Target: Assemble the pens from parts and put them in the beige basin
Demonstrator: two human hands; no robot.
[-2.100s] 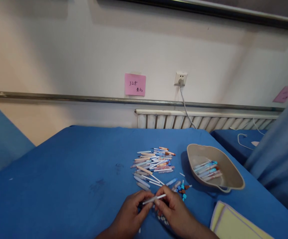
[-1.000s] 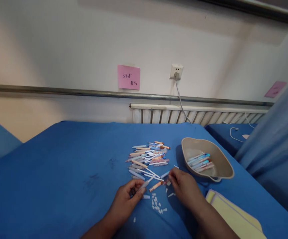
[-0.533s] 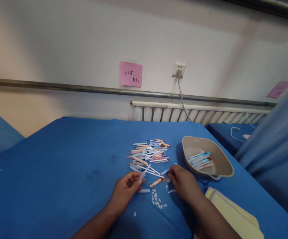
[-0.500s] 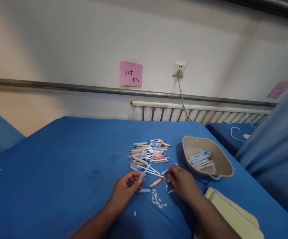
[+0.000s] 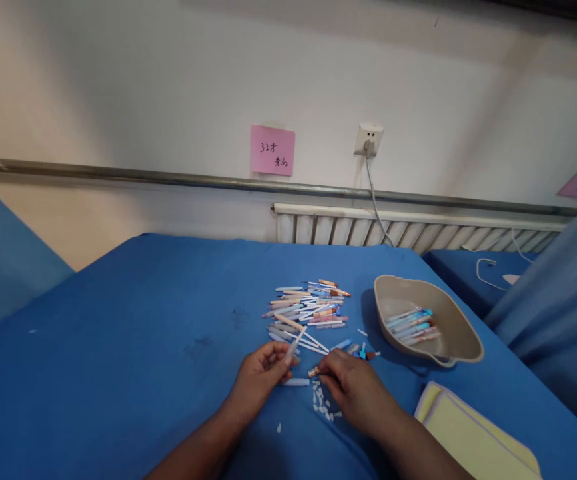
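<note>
Blue-covered table (image 5: 143,333): left hand (image 5: 261,373) pinches 1 slim white tube (image 5: 296,343) at its near end, long axis slanting up-right toward the loose pile (image 5: 308,312). Right hand (image 5: 351,390) pinches 1 short orange-tipped piece (image 5: 313,371) just right of that tube, apart from it. Beige tray (image 5: 456,347) lies further right. Pink wall note (image 5: 272,150) reads "32" plus illegible handwriting.

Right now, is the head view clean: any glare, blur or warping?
Head view: soft light, no glare on the blue cloth. The left hand, pinching a white stick, looks sharp; at the right hand the grip is too small to read. The tray casts shadow leftward. Cloth edges splay: wide-angle stretch.
</note>
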